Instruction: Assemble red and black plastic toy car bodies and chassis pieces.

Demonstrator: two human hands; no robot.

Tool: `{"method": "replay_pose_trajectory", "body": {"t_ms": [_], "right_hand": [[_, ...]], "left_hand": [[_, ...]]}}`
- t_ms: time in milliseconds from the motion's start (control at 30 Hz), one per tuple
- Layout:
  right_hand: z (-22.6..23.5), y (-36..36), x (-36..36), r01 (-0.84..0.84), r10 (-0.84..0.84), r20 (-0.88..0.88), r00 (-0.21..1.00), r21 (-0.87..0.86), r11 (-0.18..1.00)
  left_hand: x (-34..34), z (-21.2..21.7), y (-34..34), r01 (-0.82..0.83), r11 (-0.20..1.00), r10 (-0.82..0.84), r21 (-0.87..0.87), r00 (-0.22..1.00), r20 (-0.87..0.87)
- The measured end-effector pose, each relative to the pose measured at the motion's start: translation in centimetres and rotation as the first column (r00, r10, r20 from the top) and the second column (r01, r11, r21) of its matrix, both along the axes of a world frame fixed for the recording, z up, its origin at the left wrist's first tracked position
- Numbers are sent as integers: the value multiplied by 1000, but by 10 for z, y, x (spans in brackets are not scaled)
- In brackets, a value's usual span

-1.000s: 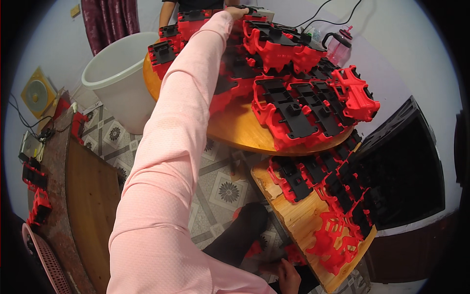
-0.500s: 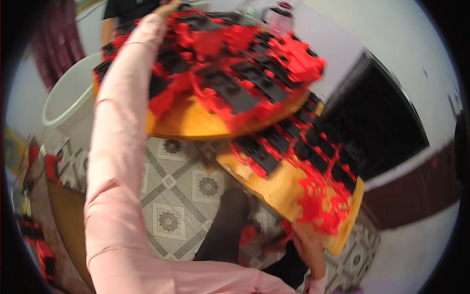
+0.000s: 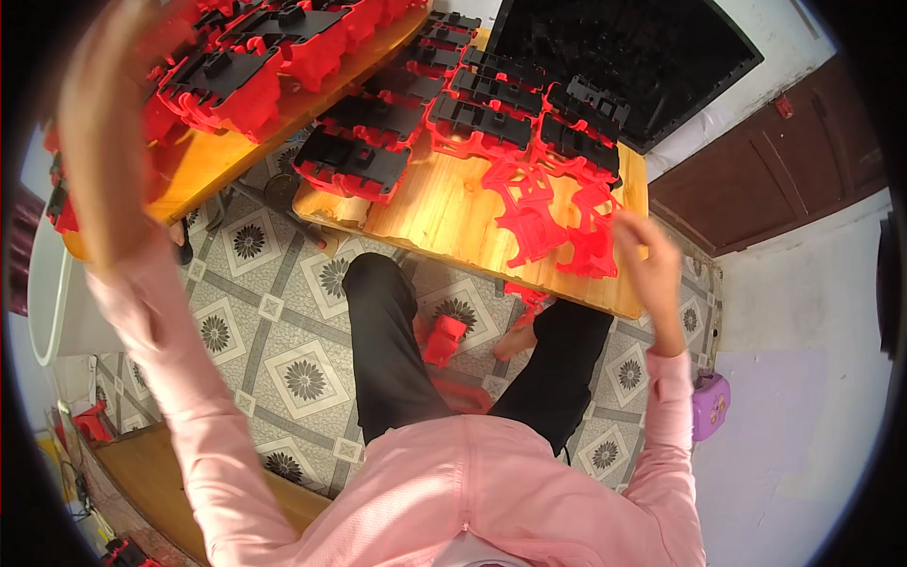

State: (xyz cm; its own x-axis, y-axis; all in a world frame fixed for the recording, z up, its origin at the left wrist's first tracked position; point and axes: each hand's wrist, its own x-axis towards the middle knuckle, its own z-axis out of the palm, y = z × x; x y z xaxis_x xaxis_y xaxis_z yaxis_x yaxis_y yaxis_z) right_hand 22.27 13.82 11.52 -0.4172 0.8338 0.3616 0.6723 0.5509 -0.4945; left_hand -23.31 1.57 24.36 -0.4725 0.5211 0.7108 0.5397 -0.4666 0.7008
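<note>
My left hand (image 3: pixel 99 123) is raised at the upper left, over the edge of the round table. Motion smears its fingers, so whether it holds anything cannot be made out. Beside it stand red plastic housings with black tops (image 3: pixel 222 85). At the right end of the wooden bench, my right hand (image 3: pixel 654 269) has its bent fingers at the edge of a red plastic frame (image 3: pixel 593 236), seemingly gripping it. Another openwork red frame (image 3: pixel 529 222) lies just left of that one.
Rows of red and black housings (image 3: pixel 482 123) fill the back of the bench (image 3: pixel 439 203). Behind stands a large black screen (image 3: pixel 614 57). Loose red pieces (image 3: pixel 444 340) lie on the tiled floor between my legs. A pale tub (image 3: pixel 42 293) is at the left, a purple case (image 3: pixel 710 406) at the right.
My view has swung right and down toward the bench. My left arm has drawn back from the far side of the round table. My right hand remains by the red frames.
</note>
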Motion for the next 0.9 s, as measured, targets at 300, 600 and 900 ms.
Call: {"method": "replay_pose_trajectory", "body": {"t_ms": [300,600,900], "right_hand": [[-84,-11,-61,-52,-30,197,980,401,915],[-45,-34,-4,-253,8,-482,876,-444,860],[-44,333,48,350,-377,7,926,355,867]], "left_hand": [[204,-225,20,778,564,-305,-279,510,804],[257,-247,55,716,527,-371,459,-292,881],[245,-260,90,689,630,-426,358,-79,901]]}}
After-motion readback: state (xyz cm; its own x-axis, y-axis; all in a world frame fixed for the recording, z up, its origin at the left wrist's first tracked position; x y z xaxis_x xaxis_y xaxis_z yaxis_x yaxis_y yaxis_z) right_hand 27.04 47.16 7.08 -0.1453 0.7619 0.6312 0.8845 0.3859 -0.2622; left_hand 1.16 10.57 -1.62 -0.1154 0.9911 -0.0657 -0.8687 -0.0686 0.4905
